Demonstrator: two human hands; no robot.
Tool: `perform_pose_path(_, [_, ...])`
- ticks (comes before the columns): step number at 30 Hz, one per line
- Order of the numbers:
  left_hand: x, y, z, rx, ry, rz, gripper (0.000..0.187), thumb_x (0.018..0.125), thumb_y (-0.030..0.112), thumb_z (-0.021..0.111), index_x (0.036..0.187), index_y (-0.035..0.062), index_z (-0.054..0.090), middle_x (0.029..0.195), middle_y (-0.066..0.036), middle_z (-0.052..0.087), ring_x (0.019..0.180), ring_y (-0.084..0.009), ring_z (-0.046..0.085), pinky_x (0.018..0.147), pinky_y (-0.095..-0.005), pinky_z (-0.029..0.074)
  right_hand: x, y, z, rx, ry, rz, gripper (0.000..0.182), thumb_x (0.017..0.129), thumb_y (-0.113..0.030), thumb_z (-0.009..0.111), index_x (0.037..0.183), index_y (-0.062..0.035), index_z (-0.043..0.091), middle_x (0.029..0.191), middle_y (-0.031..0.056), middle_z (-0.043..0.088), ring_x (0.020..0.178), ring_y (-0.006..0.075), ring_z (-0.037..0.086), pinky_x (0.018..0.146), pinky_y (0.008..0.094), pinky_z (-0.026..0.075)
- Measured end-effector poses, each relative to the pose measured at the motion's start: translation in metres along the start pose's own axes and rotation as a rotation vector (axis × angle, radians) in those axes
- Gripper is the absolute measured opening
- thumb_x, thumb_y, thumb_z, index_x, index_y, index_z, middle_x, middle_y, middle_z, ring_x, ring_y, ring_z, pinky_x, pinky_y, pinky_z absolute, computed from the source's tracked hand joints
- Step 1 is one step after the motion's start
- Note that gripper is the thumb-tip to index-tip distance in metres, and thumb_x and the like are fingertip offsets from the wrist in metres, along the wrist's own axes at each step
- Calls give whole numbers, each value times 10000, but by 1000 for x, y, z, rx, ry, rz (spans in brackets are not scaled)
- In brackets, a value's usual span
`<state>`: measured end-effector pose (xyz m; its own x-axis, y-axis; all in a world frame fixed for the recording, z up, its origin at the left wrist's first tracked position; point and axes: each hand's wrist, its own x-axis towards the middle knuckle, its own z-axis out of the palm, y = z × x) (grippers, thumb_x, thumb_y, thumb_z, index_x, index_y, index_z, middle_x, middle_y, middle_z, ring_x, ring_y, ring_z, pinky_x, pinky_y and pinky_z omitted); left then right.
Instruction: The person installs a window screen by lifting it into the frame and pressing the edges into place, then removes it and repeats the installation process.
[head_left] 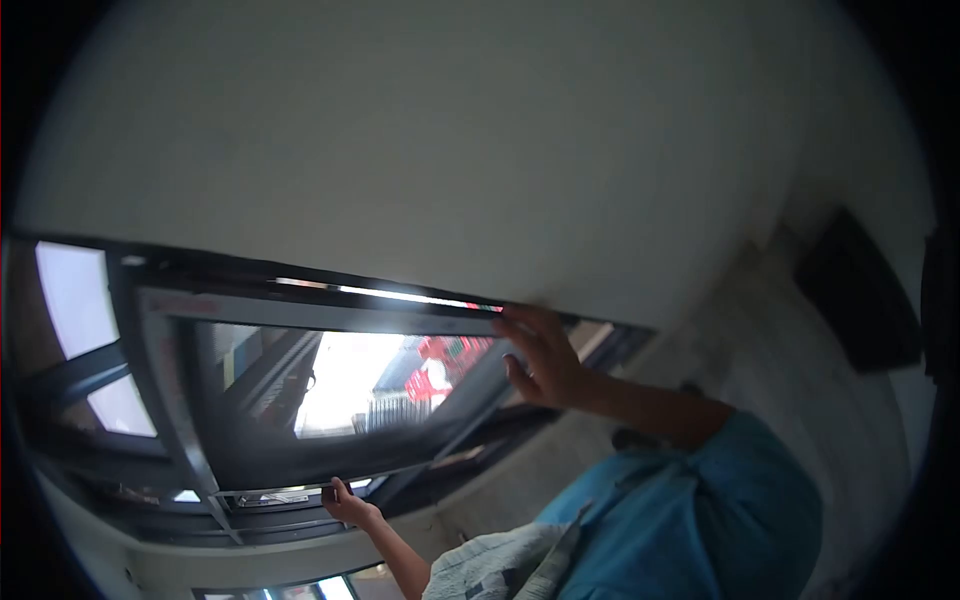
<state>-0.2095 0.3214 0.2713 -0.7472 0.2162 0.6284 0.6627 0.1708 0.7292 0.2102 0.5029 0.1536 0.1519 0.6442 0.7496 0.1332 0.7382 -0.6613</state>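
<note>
Two bare hands brace a dark, rectangular, pale-edged window panel (330,318) within a dark metal window frame (127,320), beside a plain pale wall (450,150). My right hand (545,358), loosely open, rests fingers on its upper edge; my left (350,508) closes on the lower. Uneven support could tip it, and a shift could pinch my upper fingertips.

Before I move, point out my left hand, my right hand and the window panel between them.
Left hand (350,506): head view, middle of the hand, below the fingertips.
Right hand (550,364): head view, back of the hand.
Window panel (300,314): head view, pale upper strip of its frame.
</note>
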Motion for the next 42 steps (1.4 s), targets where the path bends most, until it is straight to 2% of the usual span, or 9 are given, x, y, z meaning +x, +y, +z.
perform_pose_path(7, [12, -3, -1, 53, -95, -22, 358, 856, 225, 666, 1055, -58, 576, 1033, -150, 595, 914, -229, 605, 760, -315, 541, -179, 66, 34, 773, 270, 1176, 421, 866, -103, 596, 1246, -51, 423, 1069, 81, 509, 948, 185, 532, 780, 308, 456])
perform_pose_path(8, [9, -2, 0, 37, -99, -37, 350, 859, 223, 663, 1052, -57, 578, 1033, -149, 595, 911, -225, 605, 759, -315, 541, -172, 68, 35, 805, 313, 1162, 341, 883, -136, 605, 1174, -54, 448, 1002, 49, 532, 866, 128, 550, 669, 265, 466])
perform_pose_path(14, [-8, 27, 5, 29, -113, -58, 304, 885, 202, 637, 1050, -42, 562, 1020, -127, 594, 908, -199, 588, 754, -305, 523, -139, 79, 54, 842, 357, 1021, 183, 911, -125, 568, 992, -80, 410, 875, 48, 555, 806, 143, 572, 740, 286, 495])
perform_pose_path(17, [-5, 23, 5, -12, -101, -72, 316, 865, 213, 661, 1022, -52, 591, 1007, -124, 605, 887, -185, 597, 741, -306, 536, -134, 76, 50, 676, 99, 1124, 195, 908, -122, 562, 965, -70, 384, 810, 56, 556, 749, 144, 576, 684, 274, 490])
perform_pose_path(22, [-3, 19, 5, 99, -82, 3, 260, 877, 190, 642, 980, -46, 602, 950, -117, 620, 834, -188, 604, 717, -303, 524, -122, 58, 41, 481, 92, 971, 326, 878, -207, 599, 1019, 17, 409, 885, 150, 629, 757, 225, 652, 686, 315, 513])
perform_pose_path(32, [-4, 22, 2, 56, -122, -10, 341, 869, 228, 661, 1015, -59, 550, 982, -129, 588, 852, -192, 579, 727, -293, 519, -128, 75, 38, 532, 208, 954, 222, 882, -214, 641, 875, -19, 536, 744, 74, 631, 728, 149, 635, 653, 293, 503])
perform_pose_path(35, [-1, 17, -2, 22, -152, -17, 304, 871, 208, 661, 996, -44, 545, 948, -98, 587, 842, -169, 571, 722, -281, 508, -126, 82, 16, 245, -426, 1019, 279, 871, -270, 617, 716, -43, 570, 682, 90, 623, 659, 180, 621, 601, 331, 475])
perform_pose_path(38, [-8, 22, -1, -39, -86, -53, 202, 858, 97, 660, 962, -19, 532, 910, -50, 571, 816, -124, 549, 702, -254, 489, -92, 36, -4, 233, -470, 738, 176, 788, -216, 626, 797, -44, 591, 706, 143, 646, 683, 302, 647, 624, 390, 508])
perform_pose_path(42, [-15, 30, 1, -125, -63, -53, 219, 835, 53, 671, 979, -26, 527, 893, -39, 539, 799, -130, 522, 731, -245, 482, -5, -23, -17, 411, -189, 170, 152, 774, -94, 642, 901, -44, 576, 821, 97, 622, 733, 251, 632, 637, 349, 518])
